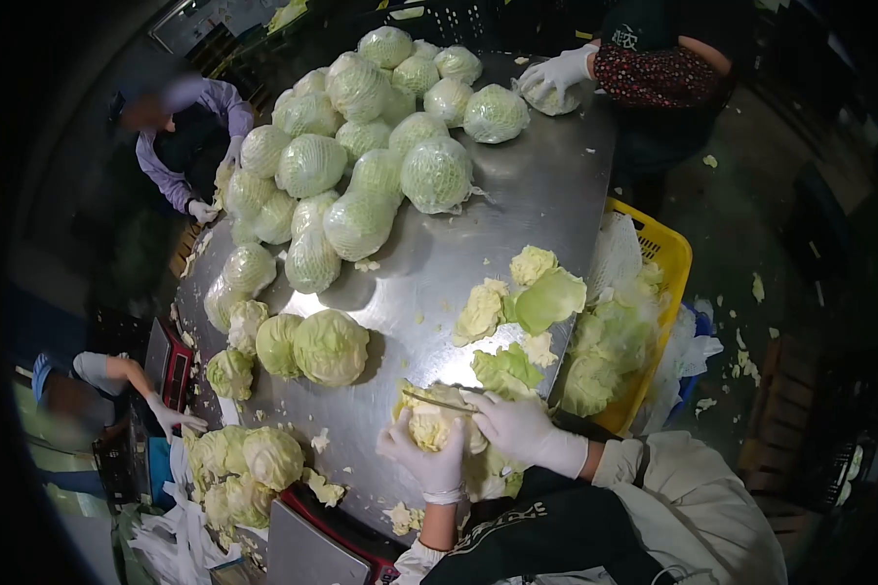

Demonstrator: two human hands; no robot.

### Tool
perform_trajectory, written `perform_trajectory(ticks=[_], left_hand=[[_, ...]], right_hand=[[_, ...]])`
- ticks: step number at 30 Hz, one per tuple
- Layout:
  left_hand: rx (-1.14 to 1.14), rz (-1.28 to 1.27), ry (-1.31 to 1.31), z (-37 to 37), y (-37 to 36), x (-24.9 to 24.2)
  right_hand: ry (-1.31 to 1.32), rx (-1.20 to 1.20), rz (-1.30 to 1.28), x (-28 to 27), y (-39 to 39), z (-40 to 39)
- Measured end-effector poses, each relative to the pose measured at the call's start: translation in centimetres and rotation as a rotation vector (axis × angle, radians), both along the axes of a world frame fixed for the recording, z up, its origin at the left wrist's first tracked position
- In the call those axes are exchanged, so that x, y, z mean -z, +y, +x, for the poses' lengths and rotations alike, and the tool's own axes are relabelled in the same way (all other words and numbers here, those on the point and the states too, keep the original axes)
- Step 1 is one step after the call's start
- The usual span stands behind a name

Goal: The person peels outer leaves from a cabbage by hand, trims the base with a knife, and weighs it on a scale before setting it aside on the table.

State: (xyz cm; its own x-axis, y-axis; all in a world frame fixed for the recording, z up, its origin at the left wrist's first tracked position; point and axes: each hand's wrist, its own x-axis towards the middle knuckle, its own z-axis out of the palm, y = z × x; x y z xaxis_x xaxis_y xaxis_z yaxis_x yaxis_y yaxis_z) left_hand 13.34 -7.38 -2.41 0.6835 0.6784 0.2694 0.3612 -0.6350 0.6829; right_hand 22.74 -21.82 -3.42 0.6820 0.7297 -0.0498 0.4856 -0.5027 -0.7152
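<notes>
At the near edge of the metal table, my gloved left hand (pixel 424 456) grips a trimmed, pale cabbage (pixel 431 427) from its lower left side. My gloved right hand (pixel 525 429) is closed around a knife (pixel 441 401), whose blade lies across the top of that cabbage. The knife's handle is hidden in my fingers. Loose cabbage leaves (pixel 548 300) are spread just beyond my right hand, and more leaves (pixel 505 370) lie close to the knife.
Wrapped cabbages (pixel 356 222) are heaped at the back of the metal table (pixel 439 263). Unwrapped cabbages (pixel 330 348) sit at left. A yellow crate (pixel 675 268) of leaves stands at right, a scale (pixel 312 551) near my left. Co-workers' gloved hands (pixel 556 73) work around the table.
</notes>
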Motion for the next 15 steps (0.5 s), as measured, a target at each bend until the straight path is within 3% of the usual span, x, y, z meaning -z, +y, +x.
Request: perform_trajectory(ticks=[4, 7, 9, 13, 15], left_hand=[[-0.015, -0.008, -0.019, -0.3, 0.1, 0.8], [-0.032, 0.013, -0.006, -0.3, 0.3, 1.2], [-0.040, 0.021, 0.004, -0.5, 0.3, 1.0], [0.114, 0.056, -0.082, -2.5, 0.4, 1.1], [0.222, 0.016, -0.161, -4.7, 1.2, 2.1]], right_hand=[[0.024, 0.135, 0.002, -0.5, 0.1, -1.1], [0.007, -0.063, 0.038, 0.4, 0.0, 1.8], [0.064, -0.026, 0.053, 1.2, 0.0, 3.9], [0.123, 0.148, 0.076, 3.6, -0.1, 8.0], [0.138, 0.093, 0.022, 2.6, -0.3, 7.5]])
